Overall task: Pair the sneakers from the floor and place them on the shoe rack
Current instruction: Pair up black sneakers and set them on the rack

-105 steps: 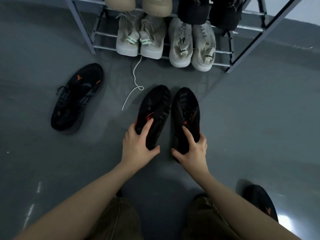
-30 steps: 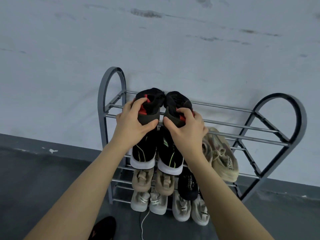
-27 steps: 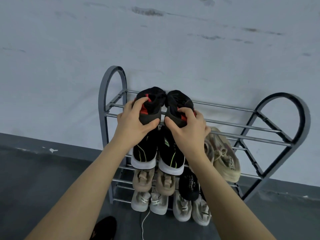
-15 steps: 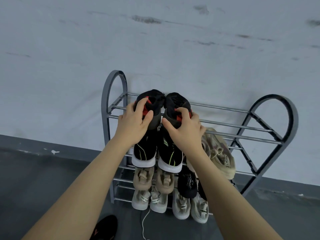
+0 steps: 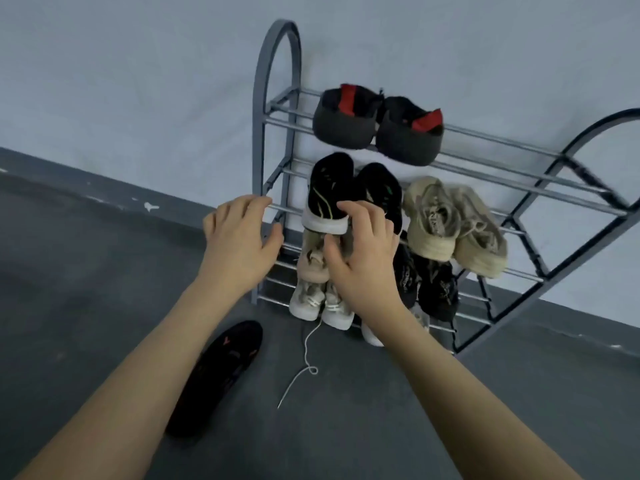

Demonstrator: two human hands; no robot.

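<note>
Hanging loose, left hand [image 5: 239,245] and right hand [image 5: 363,258]: each grip wide, empty.

Black/red sneaker pair [image 5: 377,124] on shoe rack [image 5: 277,109] top shelf. Both hands [image 5: 239,244] [image 5: 363,258] empty, fingers loose, w/ one black sneaker [image 5: 218,379] on floor.

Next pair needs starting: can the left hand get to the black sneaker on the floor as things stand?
Probably yes. The left hand is empty with relaxed fingers, and the black sneaker lies in the open on the floor below that forearm. Only a loose lace lies nearby, apart from it.
</note>
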